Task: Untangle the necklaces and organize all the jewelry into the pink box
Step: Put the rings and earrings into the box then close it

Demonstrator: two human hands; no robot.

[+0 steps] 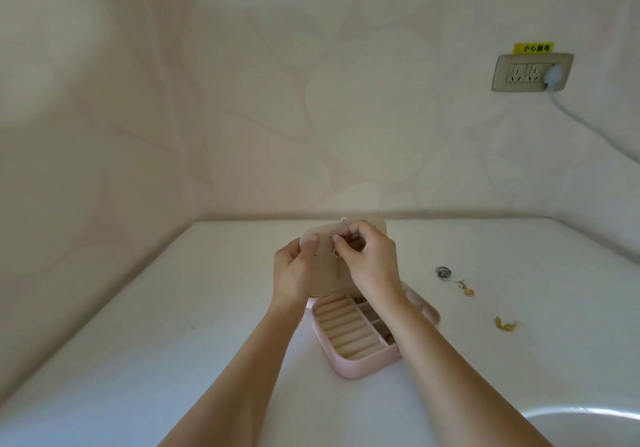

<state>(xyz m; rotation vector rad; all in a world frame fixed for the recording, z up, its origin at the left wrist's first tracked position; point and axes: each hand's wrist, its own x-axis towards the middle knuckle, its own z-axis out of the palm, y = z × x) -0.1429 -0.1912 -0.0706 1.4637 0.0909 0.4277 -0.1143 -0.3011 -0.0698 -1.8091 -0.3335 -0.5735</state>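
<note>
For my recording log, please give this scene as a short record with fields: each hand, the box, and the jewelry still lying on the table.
left hand: grips the left edge of the beige flat panel with small holes
right hand: pinches a small gold piece at that panel
box: pink rectangular jewelry box, open, on the white table
loose jewelry: silver ring, far gold piece, near gold piece, all right of the box

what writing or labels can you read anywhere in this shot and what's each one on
"小心触电": on the yellow sticker stuck to the wall just above the socket, slightly blurred.
Nothing else: no writing shows on the pink box, on the beige panel that the left hand holds, or on the loose jewelry.
</note>
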